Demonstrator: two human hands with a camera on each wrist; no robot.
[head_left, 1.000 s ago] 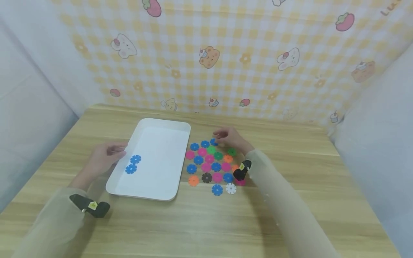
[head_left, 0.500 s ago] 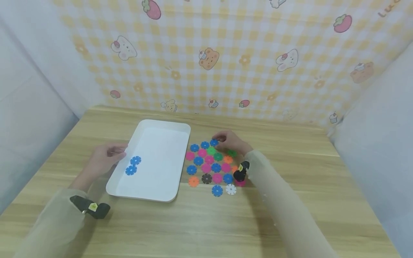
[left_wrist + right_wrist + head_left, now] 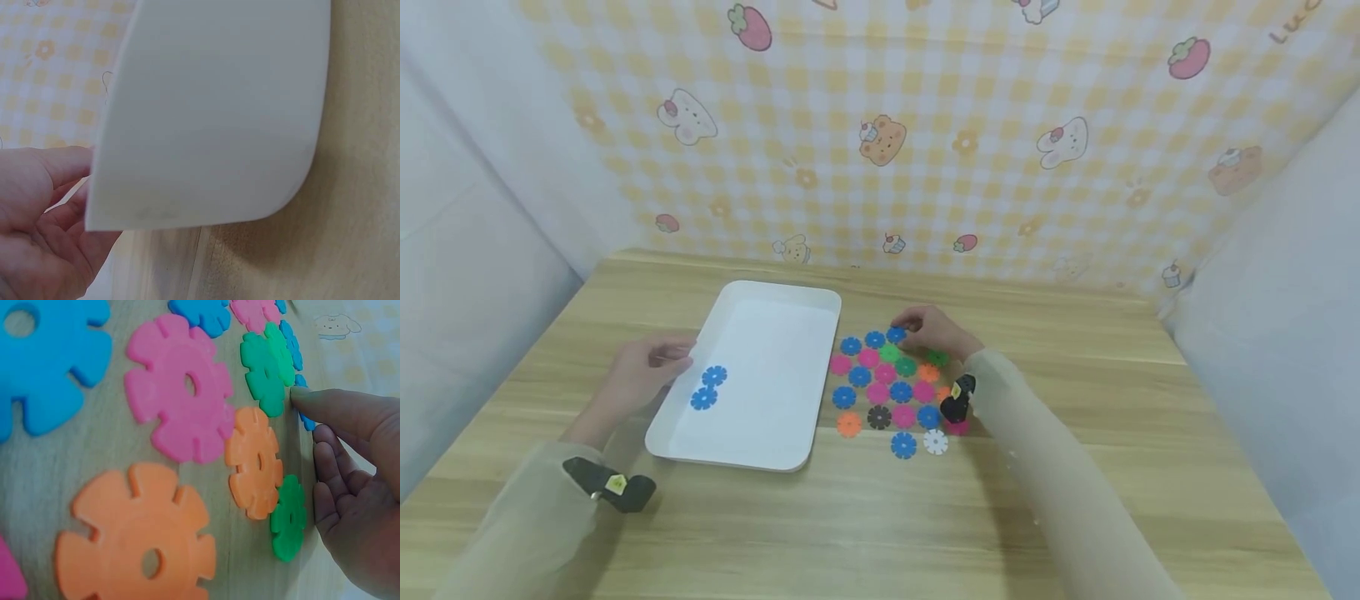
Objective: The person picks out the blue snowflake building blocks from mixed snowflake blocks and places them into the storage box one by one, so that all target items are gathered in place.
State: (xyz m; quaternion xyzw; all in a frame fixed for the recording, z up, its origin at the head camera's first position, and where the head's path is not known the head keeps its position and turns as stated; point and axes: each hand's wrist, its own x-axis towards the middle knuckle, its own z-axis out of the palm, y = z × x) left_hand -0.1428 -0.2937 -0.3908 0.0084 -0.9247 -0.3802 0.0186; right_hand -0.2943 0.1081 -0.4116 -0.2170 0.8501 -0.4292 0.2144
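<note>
A white tray (image 3: pixel 752 375) stands on the table, with two blue notched plastic discs (image 3: pixel 703 398) inside near its left wall. My left hand (image 3: pixel 643 371) holds that left rim; in the left wrist view the tray wall (image 3: pixel 212 112) hides some of the fingertips. At the back of a flat spread of discs, my right hand (image 3: pixel 934 329) pinches a blue notched disc (image 3: pixel 896 333) between thumb and index finger. In the right wrist view the thumb partly covers this blue disc (image 3: pixel 306 419). Nearby lie a light green disc (image 3: pixel 890 353) and a dark green one (image 3: pixel 906 367).
Right of the tray lie several more discs: pink (image 3: pixel 877 393), orange (image 3: pixel 849 424), black (image 3: pixel 879 417), white (image 3: pixel 936 442) and blue (image 3: pixel 904 445). A checked cloth (image 3: pixel 820 142) hangs behind the wooden table (image 3: pixel 865 525). My right sleeve (image 3: pixel 1052 467) passes beside the discs.
My right hand has come down onto the blue disc at the back, and its fingers have closed on it. The left hand keeps its place at the tray. The head view has shifted slightly.
</note>
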